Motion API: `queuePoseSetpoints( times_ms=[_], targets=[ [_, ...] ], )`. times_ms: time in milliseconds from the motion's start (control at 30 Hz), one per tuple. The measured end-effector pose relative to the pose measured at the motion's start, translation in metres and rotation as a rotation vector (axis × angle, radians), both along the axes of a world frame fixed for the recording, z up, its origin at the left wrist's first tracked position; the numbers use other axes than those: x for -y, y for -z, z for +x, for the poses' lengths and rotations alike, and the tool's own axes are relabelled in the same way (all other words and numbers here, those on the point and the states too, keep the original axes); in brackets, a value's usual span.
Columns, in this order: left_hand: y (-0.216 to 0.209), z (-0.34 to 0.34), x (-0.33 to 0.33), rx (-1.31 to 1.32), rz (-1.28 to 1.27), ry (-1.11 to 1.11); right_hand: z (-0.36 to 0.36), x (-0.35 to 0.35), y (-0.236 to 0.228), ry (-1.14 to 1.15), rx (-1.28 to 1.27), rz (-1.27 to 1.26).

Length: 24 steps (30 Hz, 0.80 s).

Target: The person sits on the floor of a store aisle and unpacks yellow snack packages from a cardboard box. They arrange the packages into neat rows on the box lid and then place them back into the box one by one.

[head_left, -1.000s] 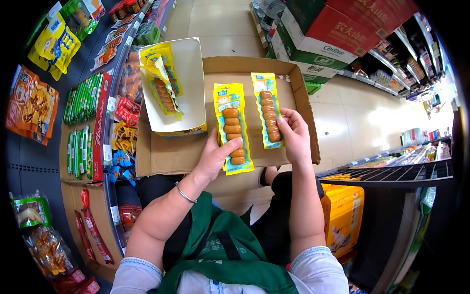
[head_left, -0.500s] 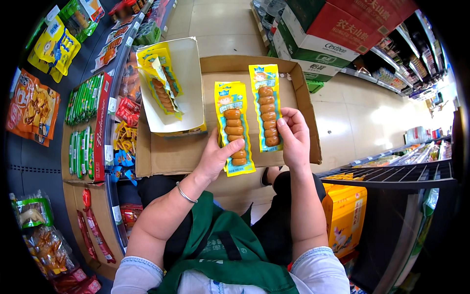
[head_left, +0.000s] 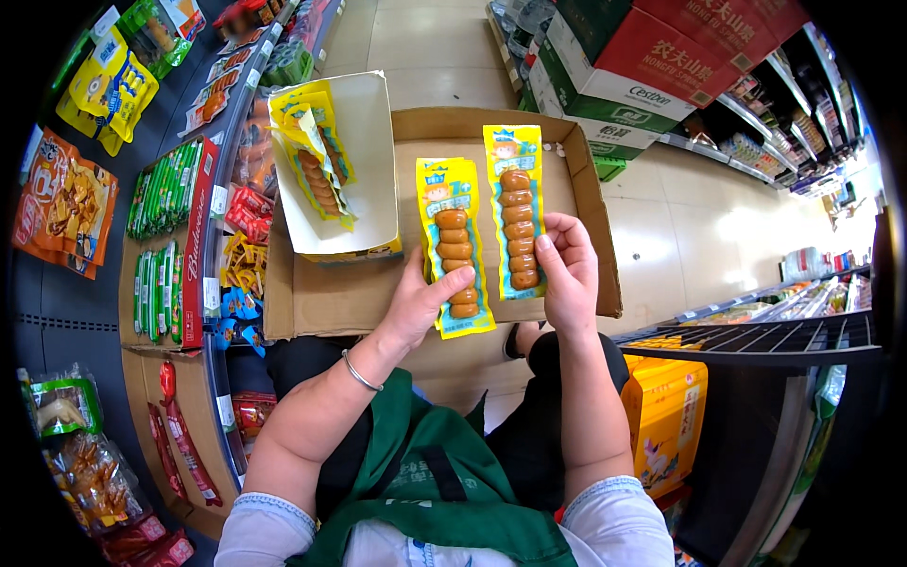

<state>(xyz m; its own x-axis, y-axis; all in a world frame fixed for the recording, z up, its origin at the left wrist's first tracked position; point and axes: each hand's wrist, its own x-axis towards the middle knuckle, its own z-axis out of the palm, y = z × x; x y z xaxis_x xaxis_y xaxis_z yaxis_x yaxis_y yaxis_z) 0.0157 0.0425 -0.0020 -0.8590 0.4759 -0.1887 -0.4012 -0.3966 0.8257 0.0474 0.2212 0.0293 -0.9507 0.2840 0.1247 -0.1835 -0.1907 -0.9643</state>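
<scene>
Left hand (head_left: 419,300): grip closed on a yellow sausage packet (head_left: 455,248) (thumb across its front)
Right hand (head_left: 572,276): grip pinching a second packet (head_left: 517,215) by its right edge
Packets: side by side over the cardboard tray (head_left: 331,295)

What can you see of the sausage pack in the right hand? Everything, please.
The sausage pack is a long, narrow, plastic-looking sleeve, yellow with light blue, a cartoon figure near its top. Glossy brown rounded pieces run in a column down its front. Seemingly sealed, it is held face up over the cardboard tray. The right hand pinches its lower right edge, thumb in front.
</scene>
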Motion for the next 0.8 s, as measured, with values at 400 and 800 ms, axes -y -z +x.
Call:
queuePoseSetpoints(
  times_ms=[400, 800],
  targets=[
    [0.005, 0.0, -0.003, -0.007, 0.013, -0.03, 0.008, 0.014, -0.001, -0.079, 0.035, -0.22],
    [0.012, -0.002, -0.003, 0.011, 0.038, -0.092, 0.009, 0.048, 0.024, 0.034, 0.101, 0.034]
  ],
)
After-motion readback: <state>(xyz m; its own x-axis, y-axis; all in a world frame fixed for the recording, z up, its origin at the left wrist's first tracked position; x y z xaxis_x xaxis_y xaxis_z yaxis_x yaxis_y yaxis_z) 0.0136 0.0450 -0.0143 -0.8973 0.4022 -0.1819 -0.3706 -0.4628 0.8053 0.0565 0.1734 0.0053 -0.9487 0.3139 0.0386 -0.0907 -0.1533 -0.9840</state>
